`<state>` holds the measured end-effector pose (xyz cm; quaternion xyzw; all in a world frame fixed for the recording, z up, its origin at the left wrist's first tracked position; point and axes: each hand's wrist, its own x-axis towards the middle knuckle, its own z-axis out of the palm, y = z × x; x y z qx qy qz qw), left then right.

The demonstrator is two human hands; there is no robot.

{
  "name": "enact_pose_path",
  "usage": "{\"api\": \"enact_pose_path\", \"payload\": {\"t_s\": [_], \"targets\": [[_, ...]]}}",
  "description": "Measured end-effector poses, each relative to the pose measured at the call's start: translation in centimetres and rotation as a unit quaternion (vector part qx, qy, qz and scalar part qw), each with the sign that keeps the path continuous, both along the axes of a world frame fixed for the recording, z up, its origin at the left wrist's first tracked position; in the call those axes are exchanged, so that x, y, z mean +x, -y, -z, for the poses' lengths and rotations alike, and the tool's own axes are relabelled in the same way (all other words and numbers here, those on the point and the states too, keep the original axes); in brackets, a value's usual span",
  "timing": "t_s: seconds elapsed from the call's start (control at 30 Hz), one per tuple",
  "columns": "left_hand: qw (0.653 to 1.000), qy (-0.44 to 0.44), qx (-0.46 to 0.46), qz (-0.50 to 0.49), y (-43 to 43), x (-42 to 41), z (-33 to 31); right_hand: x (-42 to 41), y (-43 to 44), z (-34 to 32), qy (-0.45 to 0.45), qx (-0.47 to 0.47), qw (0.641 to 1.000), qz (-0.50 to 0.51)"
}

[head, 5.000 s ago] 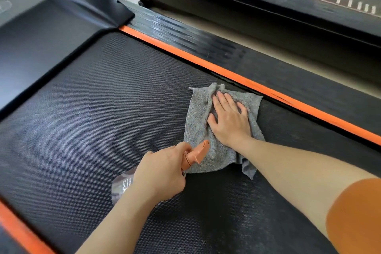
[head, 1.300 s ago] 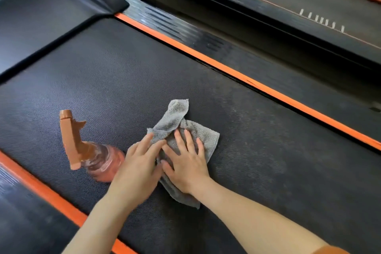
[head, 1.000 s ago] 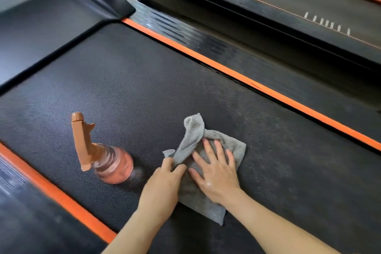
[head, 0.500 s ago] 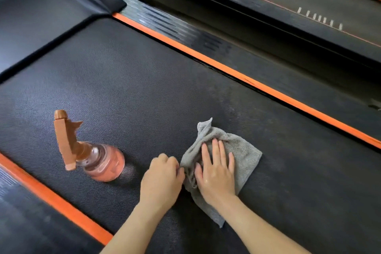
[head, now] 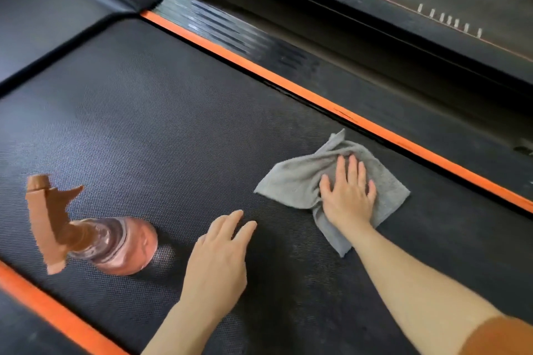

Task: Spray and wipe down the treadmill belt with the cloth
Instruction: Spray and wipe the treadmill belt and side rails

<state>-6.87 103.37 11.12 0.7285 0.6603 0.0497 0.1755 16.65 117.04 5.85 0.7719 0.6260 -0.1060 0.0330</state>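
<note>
View: head camera, the only one given.
Cloth place: the grey cloth (head: 294, 179) is laid on the treadmill belt (head: 173, 124), near the far orange strip (head: 317, 98) but not touching it.
Right hand: the right hand (head: 347, 199) is laid flat on the cloth, with its fingers straight and a little apart. The cloth is pressed down, not gripped.
Left hand: the left hand (head: 219, 256) is held low over the belt with straight fingers, and nothing is held. It cannot be told whether the belt is touched.
Bottle place: the spray bottle (head: 115, 245) is stood on its base on the belt, just beside the left hand.
What could go wrong: the bottle could be knocked over by the left hand, since it is so close. The cloth could be bunched up under the flat palm, so parts of the belt may be missed.
Cloth pointing: its long side is spread across the belt, and one crumpled corner is pointed at the far strip.
Bottle pointing: its long side is up and down. The way the nozzle is pointed cannot be told.
</note>
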Motion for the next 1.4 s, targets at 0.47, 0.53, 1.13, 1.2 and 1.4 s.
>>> {"api": "enact_pose_path", "payload": {"t_s": [0.47, 0.53, 1.13, 1.2, 1.4], "targets": [[0.997, -0.063, -0.039, -0.005, 0.5, -3.7, 1.5, -2.3, -1.9, 0.5, 0.026, 0.031, 0.953, -0.302], [0.995, -0.067, -0.067, -0.011, 0.8, -3.0, 2.3, 3.2, -3.7, 0.2, 0.053, 0.029, 0.987, -0.148], [0.987, -0.084, -0.135, -0.031, -3.4, -1.7, 1.1, -0.1, -8.7, -0.1, 0.013, 0.030, 0.974, -0.225], [0.987, -0.108, -0.118, -0.030, -3.5, -1.4, 1.5, 1.5, -9.8, 0.2, 0.036, 0.052, 0.990, -0.125], [0.982, -0.118, -0.147, -0.031, -3.6, -1.3, 1.2, -9.6, -11.4, 0.5, -0.004, 0.066, 0.998, -0.015]]}}
